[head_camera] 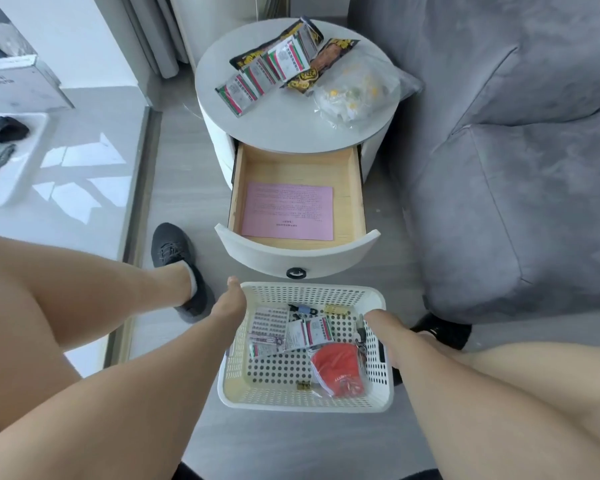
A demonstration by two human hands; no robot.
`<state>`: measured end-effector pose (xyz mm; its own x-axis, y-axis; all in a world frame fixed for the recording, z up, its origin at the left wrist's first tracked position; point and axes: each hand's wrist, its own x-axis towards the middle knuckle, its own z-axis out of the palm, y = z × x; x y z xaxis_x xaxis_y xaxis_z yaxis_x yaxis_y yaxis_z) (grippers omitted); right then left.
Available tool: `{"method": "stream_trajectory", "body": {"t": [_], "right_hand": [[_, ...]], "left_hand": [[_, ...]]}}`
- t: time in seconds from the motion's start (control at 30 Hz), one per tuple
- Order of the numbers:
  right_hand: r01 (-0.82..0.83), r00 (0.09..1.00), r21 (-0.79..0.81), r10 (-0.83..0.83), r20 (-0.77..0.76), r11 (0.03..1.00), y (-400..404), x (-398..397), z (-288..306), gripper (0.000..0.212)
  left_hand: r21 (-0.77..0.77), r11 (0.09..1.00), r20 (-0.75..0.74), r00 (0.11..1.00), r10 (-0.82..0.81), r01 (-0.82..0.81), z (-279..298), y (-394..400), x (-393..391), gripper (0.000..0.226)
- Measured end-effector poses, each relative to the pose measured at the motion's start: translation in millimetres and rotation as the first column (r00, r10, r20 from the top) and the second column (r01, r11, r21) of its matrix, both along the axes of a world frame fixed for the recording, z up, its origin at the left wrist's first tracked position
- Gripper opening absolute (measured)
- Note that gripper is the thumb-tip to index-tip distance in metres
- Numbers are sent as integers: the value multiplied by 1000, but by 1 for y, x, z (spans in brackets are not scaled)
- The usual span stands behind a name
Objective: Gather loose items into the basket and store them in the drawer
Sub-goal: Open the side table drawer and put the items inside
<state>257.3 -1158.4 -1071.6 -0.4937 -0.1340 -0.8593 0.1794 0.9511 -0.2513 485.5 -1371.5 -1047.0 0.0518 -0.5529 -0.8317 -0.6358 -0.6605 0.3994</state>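
Low in the frame's centre, white perforated plastic basket (305,348) gripped at both side rims: left hand (231,299) and right hand (381,323), fingers curled over its walls. Just above, open pale wooden drawer (297,195) holding pink paper sheet (288,211). Snack packets (274,64) on round white tabletop (219,81).

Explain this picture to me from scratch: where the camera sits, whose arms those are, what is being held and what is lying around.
There is no machine here. The single picture comes from a camera worn on a person's head, looking forward and down, so the arms and legs are that person's own. The left hand and the right hand grip opposite sides of a white basket holding packets, a red pouch and small bits. Just ahead, the drawer of a round side table stands open, with only a pink paper inside. More snack packets and a clear bag lie on the tabletop. A grey sofa stands to the right.
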Motion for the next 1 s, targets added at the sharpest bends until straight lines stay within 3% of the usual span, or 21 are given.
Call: {"method": "stream_trajectory", "body": {"t": [0.03, 0.07, 0.13, 0.17, 0.3, 0.33, 0.4, 0.43, 0.5, 0.57, 0.6, 0.67, 0.73, 0.8, 0.83, 0.9, 0.93, 1.0], "right_hand": [[84, 996, -57, -84, 2, 995, -3, -3, -3, 18], [157, 988, -86, -157, 2, 984, -2, -13, -22, 36], [154, 988, -157, -153, 16, 976, -6, -29, -50, 65], [131, 991, -166, -132, 5, 977, -11, -30, -46, 67], [-32, 983, -178, -1, -181, 984, -21, -10, 15, 35], [-125, 950, -131, 81, -301, 983, -17, -7, 19, 30], [-355, 766, 31, 310, -563, 934, -10, 2, 30, 25], [-450, 684, 93, 410, -603, 888, -9, 9, 34, 25], [-599, 673, 134, 587, -449, 790, -14, 25, 31, 28], [-654, 730, 96, 659, -181, 751, -20, 41, 19, 32], [-675, 730, 75, 679, -78, 734, -23, 48, 12, 39], [-723, 690, 47, 723, 15, 689, -24, 58, -3, 43], [-743, 669, 46, 743, 10, 668, -28, 60, -12, 30], [-742, 660, 52, 742, -117, 668, -37, 56, -22, 21], [-728, 661, 73, 726, -190, 682, -41, 50, -31, 26], [-732, 630, 103, 727, -273, 673, -51, 40, -53, 64], [-769, 576, 140, 771, -272, 624, -53, 39, -59, 77], [-846, 431, 215, 863, -264, 489, -54, 36, -67, 82]], "left_hand": [[15, 999, -46, 998, 43, -42, 3, -4, -2, 87], [25, 994, -74, 992, 104, -103, 7, -5, -5, 85], [35, 986, -103, 980, 168, -165, 17, -14, -10, 84], [43, 986, -118, 980, 163, -159, 24, -18, -13, 83], [20, 999, -81, 996, 46, -44, 26, -25, -14, 76], [-54, 996, 9, 997, -72, 72, 24, -25, -10, 68], [-205, 909, 270, 913, -305, 364, 18, -26, -5, 45], [-251, 866, 297, 886, -356, 432, 15, -23, -4, 38], [-193, 910, 82, 930, -358, 368, 10, -9, -5, 26], [63, 936, -119, 934, -338, 347, 11, 10, -11, 23], [160, 909, -172, 918, -357, 384, 14, 18, -14, 24], [197, 868, -203, 886, -418, 455, 10, 28, -22, 27], [122, 839, -188, 842, -505, 531, 3, 30, -30, 29], [55, 821, -148, 818, -556, 568, -6, 32, -35, 30], [42, 818, -136, 815, -564, 573, -10, 32, -36, 30], [39, 779, -99, 778, -621, 626, -21, 29, -36, 28], [45, 738, -80, 739, -669, 673, -25, 28, -34, 27], [65, 686, -66, 689, -721, 724, -35, 26, -30, 26]]}}
